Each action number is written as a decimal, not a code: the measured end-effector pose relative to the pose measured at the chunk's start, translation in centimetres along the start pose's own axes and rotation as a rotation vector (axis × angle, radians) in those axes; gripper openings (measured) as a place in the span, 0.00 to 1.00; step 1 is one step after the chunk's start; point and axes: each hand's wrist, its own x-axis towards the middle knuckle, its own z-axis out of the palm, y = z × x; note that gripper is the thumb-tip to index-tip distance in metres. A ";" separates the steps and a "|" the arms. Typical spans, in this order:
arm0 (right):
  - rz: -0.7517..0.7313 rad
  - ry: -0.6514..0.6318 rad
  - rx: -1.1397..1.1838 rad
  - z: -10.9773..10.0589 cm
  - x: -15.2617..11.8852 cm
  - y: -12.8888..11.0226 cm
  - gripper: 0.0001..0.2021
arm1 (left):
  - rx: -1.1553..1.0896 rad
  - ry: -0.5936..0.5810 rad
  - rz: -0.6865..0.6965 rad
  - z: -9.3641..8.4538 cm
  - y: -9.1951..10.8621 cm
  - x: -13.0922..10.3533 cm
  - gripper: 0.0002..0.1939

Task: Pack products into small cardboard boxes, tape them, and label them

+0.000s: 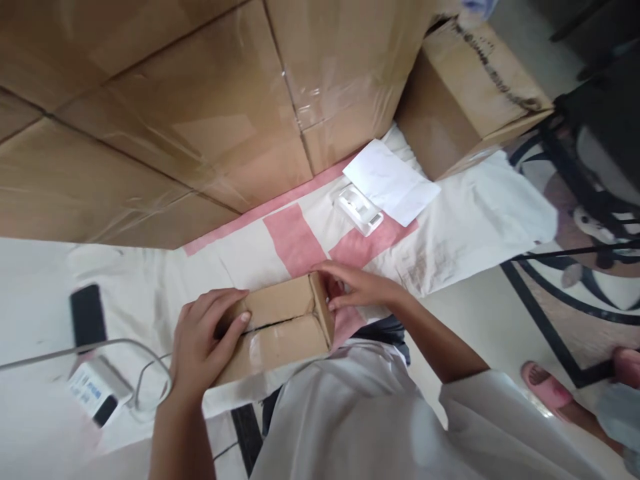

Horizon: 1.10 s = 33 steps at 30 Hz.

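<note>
A small cardboard box (283,340) lies in front of me on a white and pink cloth, with a dark gap between its top flaps and clear tape across the near flap. My left hand (203,340) wraps round the box's left end, thumb and fingers on its top. At the right end, my right hand (357,287) has its fingers curved against the raised end flap; some fingertips are hidden behind it. Beyond the box, a white plastic tray (360,210) rests beside a white paper sheet (393,180).
Large taped cartons (210,100) rise behind the cloth (240,257). An open carton (445,120) stands at the back right. At left are a black phone (89,318), a white box (97,390) and a cable. Someone's pink slipper (547,385) shows at right.
</note>
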 end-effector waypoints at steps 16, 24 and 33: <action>0.121 0.147 -0.326 5.9 -3.6 -0.7 0.76 | -0.034 0.063 0.197 0.8 -1.2 1.0 0.15; 0.103 0.222 -0.484 9.4 -1.8 1.0 0.86 | -0.095 0.163 0.253 1.2 -1.5 1.1 0.14; -0.060 0.498 -0.189 11.7 -0.1 3.3 0.89 | -0.293 0.237 0.267 1.3 -4.1 1.5 0.13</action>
